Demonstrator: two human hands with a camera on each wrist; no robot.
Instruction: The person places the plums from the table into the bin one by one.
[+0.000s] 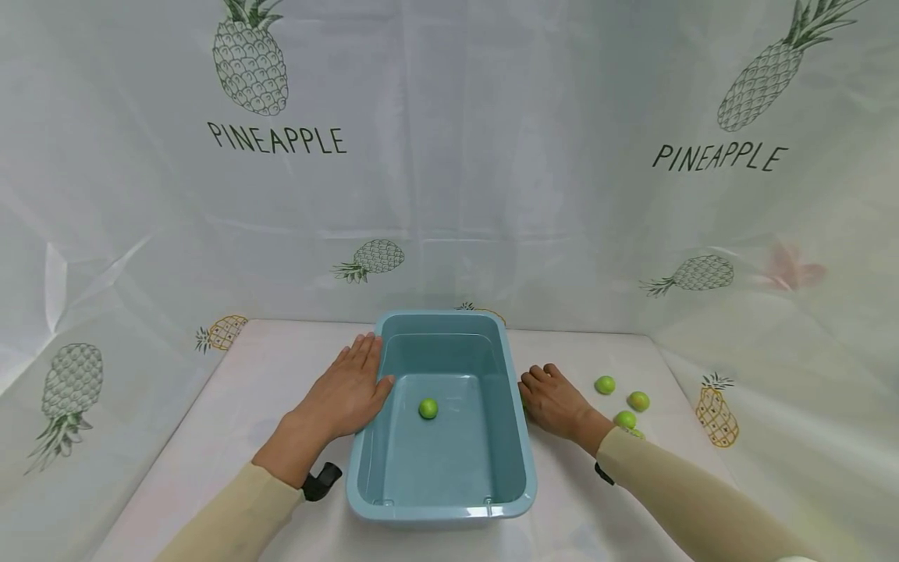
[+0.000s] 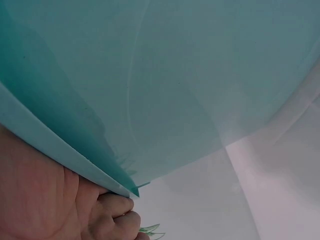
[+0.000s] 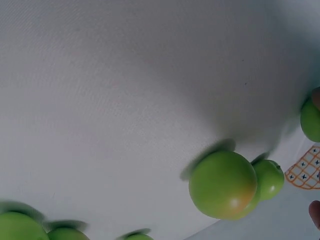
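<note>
Green fruit (image 3: 311, 123) at right hand (image 1: 555, 401); blue basin (image 1: 449, 484) touching left hand (image 1: 351, 386).

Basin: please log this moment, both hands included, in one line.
left hand: touching blue rectangular plastic basin; right hand: touching green round fruit beside basin; inside basin: one green fruit

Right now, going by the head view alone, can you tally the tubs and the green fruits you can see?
Tub: 1
Green fruits: 6 (1 in the tub, 1 at the right hand, 4 near the right sleeve; the arm may hide more)
Total: 7 visible
</note>
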